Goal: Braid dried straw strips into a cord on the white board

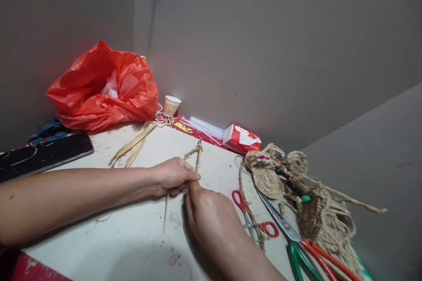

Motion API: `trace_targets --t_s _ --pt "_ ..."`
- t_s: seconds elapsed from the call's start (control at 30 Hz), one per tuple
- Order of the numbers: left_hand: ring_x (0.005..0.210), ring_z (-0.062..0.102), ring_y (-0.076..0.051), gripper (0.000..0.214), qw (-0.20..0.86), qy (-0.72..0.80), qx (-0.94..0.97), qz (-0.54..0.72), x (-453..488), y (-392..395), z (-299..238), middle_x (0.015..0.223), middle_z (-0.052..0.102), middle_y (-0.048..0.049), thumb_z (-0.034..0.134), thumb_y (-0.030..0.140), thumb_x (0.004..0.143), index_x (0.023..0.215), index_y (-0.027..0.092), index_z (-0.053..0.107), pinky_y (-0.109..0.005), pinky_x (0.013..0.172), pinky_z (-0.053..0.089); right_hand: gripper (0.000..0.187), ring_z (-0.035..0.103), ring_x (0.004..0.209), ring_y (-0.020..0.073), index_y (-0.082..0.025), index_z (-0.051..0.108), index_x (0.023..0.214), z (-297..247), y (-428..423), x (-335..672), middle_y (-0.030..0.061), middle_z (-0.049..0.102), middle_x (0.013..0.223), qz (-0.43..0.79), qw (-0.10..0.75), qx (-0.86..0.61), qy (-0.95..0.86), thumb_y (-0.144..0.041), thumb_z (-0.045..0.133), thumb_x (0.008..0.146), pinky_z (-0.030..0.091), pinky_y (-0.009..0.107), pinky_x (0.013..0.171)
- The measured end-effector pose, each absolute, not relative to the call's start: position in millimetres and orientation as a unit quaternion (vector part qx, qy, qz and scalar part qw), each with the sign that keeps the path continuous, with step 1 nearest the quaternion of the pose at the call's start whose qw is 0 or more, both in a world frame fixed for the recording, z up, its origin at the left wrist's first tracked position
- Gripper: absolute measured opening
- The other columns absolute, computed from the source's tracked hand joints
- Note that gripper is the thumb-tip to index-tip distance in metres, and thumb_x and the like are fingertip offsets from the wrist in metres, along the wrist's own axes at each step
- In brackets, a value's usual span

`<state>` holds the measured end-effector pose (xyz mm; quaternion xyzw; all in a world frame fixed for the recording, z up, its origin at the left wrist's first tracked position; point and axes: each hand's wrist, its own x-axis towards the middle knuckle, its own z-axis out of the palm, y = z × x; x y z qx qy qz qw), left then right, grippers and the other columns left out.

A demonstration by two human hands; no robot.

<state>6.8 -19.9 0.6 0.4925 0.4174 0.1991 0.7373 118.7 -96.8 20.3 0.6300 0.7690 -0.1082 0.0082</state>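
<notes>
My left hand [173,175] is closed in a pinch on a thin braided straw cord [197,153] that runs up and away across the white table [125,237]. My right hand [211,221] comes in from below, fingers curled, and grips the same cord just beneath the left fingertips. A pale straw strand [165,213] trails down from under the left hand toward me. What sits between the fingertips of the two hands is hidden.
An orange plastic bag [102,88] and a paper cup [171,106] stand at the back wall. Loose straw strips [135,144] lie nearby. A dark phone [42,154] lies left. Red-handled scissors [245,213], larger shears [286,232], woven straw pieces [310,193] and a tissue pack [240,138] lie right.
</notes>
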Motion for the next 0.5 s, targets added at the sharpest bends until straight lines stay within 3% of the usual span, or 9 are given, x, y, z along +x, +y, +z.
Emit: trace_targets --t_s 0.1,0.17,0.23,0.33,0.43,0.5 --pt "0.028 0.017 -0.005 0.019 0.744 0.411 0.49 0.195 7 -20 0 0.031 0.031 0.0087 0.056 0.028 0.073 0.058 0.017 0.052 -0.022 0.033 0.008 0.012 0.054 0.049 0.0164 -0.016 0.062 0.073 32 -113 118 0.0061 0.064 0.06 -0.226 0.012 0.554 0.801 -0.018 0.052 0.08 0.026 0.027 0.047" --pt "0.028 0.015 -0.004 0.019 0.746 0.4 0.492 0.202 6 -19 1 0.031 0.029 0.0096 0.057 0.028 0.072 0.058 0.017 0.051 -0.022 0.033 0.007 0.023 0.048 0.045 0.0113 -0.018 0.057 0.06 41 -114 126 -0.0002 0.056 0.052 -0.353 -0.038 0.488 0.797 -0.029 0.056 0.08 0.027 0.023 0.044" --pt "0.028 0.016 -0.004 0.021 0.743 0.389 0.501 0.214 5 -19 2 0.031 0.029 0.01 0.058 0.03 0.072 0.058 0.017 0.05 -0.022 0.034 0.008 0.037 0.042 0.043 0.009 -0.018 0.051 0.054 46 -103 140 -0.0027 0.049 0.047 -0.397 -0.154 0.506 0.751 -0.039 0.051 0.085 0.029 0.021 0.043" --pt "0.027 0.02 -0.005 0.023 0.727 0.389 0.52 0.224 3 -19 3 0.032 0.03 0.01 0.058 0.033 0.073 0.059 0.017 0.05 -0.022 0.034 0.01 0.037 0.045 0.048 0.0105 -0.018 0.053 0.064 40 -73 157 -0.0017 0.05 0.052 -0.292 -0.382 0.628 0.612 -0.047 0.048 0.086 0.036 0.021 0.046" --pt "0.029 0.023 -0.004 0.026 0.716 0.36 0.549 0.238 3 -20 2 0.036 0.039 0.0077 0.055 0.035 0.077 0.06 0.016 0.051 -0.022 0.035 0.012 0.033 0.053 0.053 0.0122 -0.018 0.054 0.075 21 -54 158 0.0016 0.057 0.066 -0.476 -0.393 0.607 0.501 -0.05 0.051 0.082 0.044 0.023 0.049" --pt "0.033 0.028 -0.004 0.031 0.718 0.315 0.569 0.248 4 -21 0 0.042 0.048 0.0037 0.051 0.036 0.08 0.056 0.015 0.049 -0.021 0.038 0.018 0.034 0.047 0.044 0.0094 -0.018 0.052 0.072 12 -53 152 -0.001 0.053 0.058 -0.587 -0.348 0.57 0.458 -0.05 0.051 0.081 0.04 0.021 0.042"
